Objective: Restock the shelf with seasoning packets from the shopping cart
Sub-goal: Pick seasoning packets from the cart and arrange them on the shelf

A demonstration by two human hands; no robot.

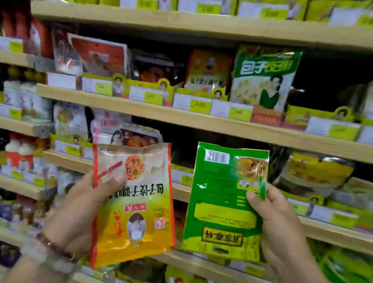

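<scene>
- Lower left: I am pinching the orange packet (137,204) in the left hand (78,210), thumb curled over its limp, light edge.
- Lower right: the right hand (278,218) is gripping the slippery green packet (226,203) likewise.

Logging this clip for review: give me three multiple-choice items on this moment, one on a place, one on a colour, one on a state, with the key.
1. Where does the matching green packet on the shelf stand?
A. Above the right hand
B. Bottom shelf, left
C. In a cart

2. What colour is the packet in the right hand?
A. Blue
B. Green
C. Black

3. How is the left hand occupied?
A. Idle
B. Pressing a shelf edge
C. Gripping an orange-yellow packet

Key: 1 A, it stands higher up, upright. 2 B, the green packet shows its barcode side. 3 C, the thumb lies across the orange-yellow packet.
</scene>
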